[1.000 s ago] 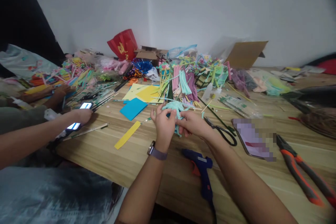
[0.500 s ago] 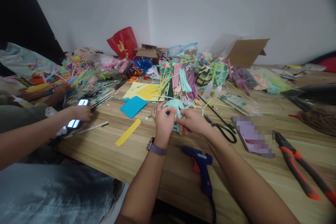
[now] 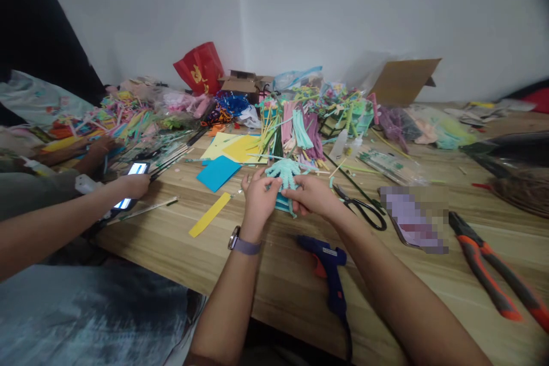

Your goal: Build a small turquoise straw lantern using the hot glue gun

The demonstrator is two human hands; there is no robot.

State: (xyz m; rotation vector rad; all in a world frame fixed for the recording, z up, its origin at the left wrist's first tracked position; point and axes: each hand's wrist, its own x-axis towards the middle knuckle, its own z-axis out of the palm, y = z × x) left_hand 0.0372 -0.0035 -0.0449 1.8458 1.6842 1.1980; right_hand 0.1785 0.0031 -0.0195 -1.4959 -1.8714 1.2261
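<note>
Between my two hands is a mint-green piece made of fuzzy pipe cleaners [image 3: 283,169], its strands spreading downward like fingers. My left hand [image 3: 262,194] pinches its left side with thumb and fingers. On the other side my right hand [image 3: 315,195] grips a strand between thumb and forefinger. Some teal-blue material [image 3: 282,203] shows below the piece, partly covered by the hands. A blue hot glue gun [image 3: 328,263] lies just in front of my right forearm. Black-handled scissors [image 3: 364,210] rest to the right of my right hand.
Pliers [image 3: 484,263] and a blurred phone [image 3: 412,220] lie at the right. Blue paper [image 3: 218,173] and a yellow strip [image 3: 210,215] are on the left. Bundles of pipe cleaners [image 3: 302,128] stand behind my hands. A co-worker's hand [image 3: 134,185] holds a lit phone [image 3: 136,170].
My left hand has shifted left and slightly down, uncovering more of the mint-green piece, whose separate strands now show. My right hand stays nearly in place.
</note>
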